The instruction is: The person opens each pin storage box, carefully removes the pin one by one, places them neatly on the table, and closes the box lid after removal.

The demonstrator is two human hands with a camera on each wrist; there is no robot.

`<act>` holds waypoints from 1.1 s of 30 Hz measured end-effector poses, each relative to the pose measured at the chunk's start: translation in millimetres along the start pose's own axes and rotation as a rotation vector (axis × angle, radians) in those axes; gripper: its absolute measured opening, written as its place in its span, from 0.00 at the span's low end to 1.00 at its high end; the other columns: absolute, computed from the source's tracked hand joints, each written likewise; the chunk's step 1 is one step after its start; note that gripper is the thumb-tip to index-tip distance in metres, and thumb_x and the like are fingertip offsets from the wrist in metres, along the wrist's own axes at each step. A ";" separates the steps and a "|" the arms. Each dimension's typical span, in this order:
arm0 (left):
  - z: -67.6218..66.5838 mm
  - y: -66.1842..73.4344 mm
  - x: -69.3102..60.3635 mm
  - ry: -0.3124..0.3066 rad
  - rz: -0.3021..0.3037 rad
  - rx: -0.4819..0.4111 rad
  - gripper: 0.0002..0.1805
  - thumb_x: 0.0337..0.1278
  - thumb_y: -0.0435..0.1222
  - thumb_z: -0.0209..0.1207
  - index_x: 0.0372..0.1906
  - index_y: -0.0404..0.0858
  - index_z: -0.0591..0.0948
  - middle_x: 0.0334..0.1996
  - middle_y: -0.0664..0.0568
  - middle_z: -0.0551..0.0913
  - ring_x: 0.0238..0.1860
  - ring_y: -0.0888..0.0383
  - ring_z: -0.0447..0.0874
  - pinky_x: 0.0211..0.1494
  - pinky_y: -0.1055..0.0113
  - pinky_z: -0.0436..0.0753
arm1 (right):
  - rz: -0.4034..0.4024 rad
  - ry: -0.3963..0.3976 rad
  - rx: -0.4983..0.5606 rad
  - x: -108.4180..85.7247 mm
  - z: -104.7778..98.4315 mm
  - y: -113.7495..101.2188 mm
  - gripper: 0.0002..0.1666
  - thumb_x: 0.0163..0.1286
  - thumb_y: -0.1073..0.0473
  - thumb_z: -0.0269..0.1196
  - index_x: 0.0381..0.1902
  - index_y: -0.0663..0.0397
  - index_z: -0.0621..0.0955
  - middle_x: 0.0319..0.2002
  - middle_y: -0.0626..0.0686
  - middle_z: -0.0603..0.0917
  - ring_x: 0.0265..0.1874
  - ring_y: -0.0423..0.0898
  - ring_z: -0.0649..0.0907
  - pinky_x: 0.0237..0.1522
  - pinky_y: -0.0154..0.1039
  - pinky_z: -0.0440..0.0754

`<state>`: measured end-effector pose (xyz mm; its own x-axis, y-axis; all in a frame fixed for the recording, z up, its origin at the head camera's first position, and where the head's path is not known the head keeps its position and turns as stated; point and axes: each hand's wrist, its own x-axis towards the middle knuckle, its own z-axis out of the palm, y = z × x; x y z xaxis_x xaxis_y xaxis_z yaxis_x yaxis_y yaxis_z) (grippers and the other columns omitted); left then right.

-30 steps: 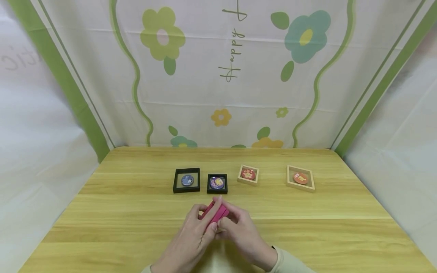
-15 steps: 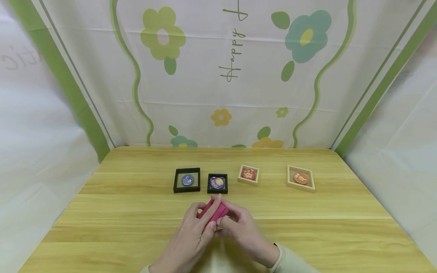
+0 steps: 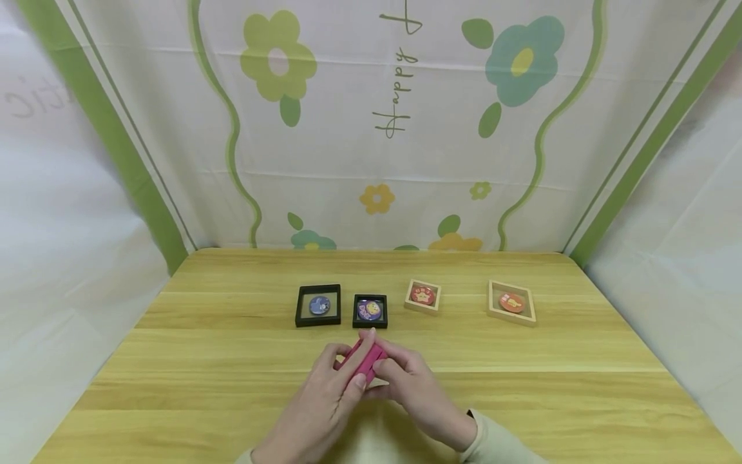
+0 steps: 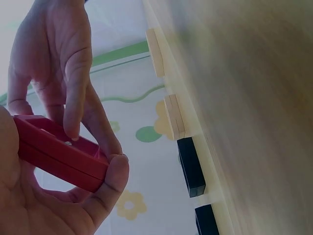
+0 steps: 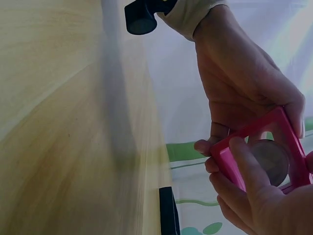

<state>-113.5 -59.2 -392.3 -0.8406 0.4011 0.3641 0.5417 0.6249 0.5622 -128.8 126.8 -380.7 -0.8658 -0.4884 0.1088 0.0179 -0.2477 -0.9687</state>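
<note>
Both hands hold a small pink square display frame (image 3: 375, 358) above the table's near half. My left hand (image 3: 324, 406) grips it, with the index finger lying over its upper side and the thumb at the near edge. My right hand (image 3: 420, 401) pinches its right side, thumb toward me. In the right wrist view the pink frame (image 5: 293, 139) surrounds a see-through middle, where a round disc (image 5: 273, 164) shows grey; its printed face is hidden there. The left wrist view gives the frame's thick red-pink edge (image 4: 63, 161) side-on, with one of the right hand's fingers (image 4: 73, 120) against its inner part.
Along the back of the wooden table (image 3: 232, 386) lie a larger black frame (image 3: 299, 309), a smaller black frame (image 3: 369, 325), a small light-wood frame (image 3: 422, 310) and a larger one (image 3: 510, 318), each with a round badge. A floral cloth (image 3: 324, 148) hangs behind.
The right thumb has slid a little upward along the pink frame, and a right finger below it shows more. The left hand keeps its grip, and the frames on the table stay put.
</note>
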 end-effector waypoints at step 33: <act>-8.9 10.7 37.9 -0.020 -0.158 -0.222 0.42 0.64 0.63 0.51 0.75 0.43 0.61 0.63 0.44 0.72 0.52 0.55 0.74 0.48 0.59 0.80 | 0.184 0.090 0.232 0.6 -17.4 -34.4 0.35 0.68 0.71 0.44 0.74 0.67 0.58 0.63 0.69 0.69 0.48 0.55 0.82 0.53 0.50 0.79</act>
<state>-139.5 -43.3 -365.8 -0.9135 0.3245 0.2454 0.3890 0.5199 0.7605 -138.6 149.6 -351.1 -0.8782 -0.4689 -0.0938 0.2829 -0.3513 -0.8925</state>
